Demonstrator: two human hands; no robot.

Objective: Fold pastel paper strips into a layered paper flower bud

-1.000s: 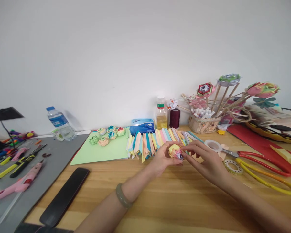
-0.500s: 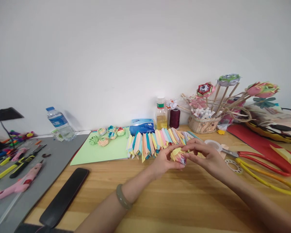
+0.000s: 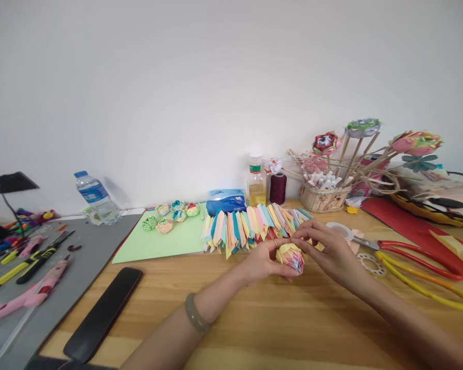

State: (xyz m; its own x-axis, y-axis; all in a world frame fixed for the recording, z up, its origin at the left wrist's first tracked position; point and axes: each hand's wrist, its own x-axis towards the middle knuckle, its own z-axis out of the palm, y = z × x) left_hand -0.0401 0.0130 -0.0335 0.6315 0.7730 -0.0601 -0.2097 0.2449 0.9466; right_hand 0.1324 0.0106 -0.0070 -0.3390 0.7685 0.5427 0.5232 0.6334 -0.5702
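A folded-paper flower in yellow, pink and lilac is cupped in my left hand, thumb below it and index finger along its top edge. Over the flower's upper right, the fingers of my right hand are pinched together close to my left index fingertip. What lies between those right fingertips is too small to make out. Just behind both hands spreads a row of folded paper pieces in yellow, pink, blue and white.
Right of my hands lie scissors, a tape roll and a white ring. Small paper flowers sit on green paper. A phone and glue gun are left; behind stand a basket and thread spool.
The paper flower has turned and shifted slightly right and down, showing more of its side. My right fingertips have moved from its front to its top edge.
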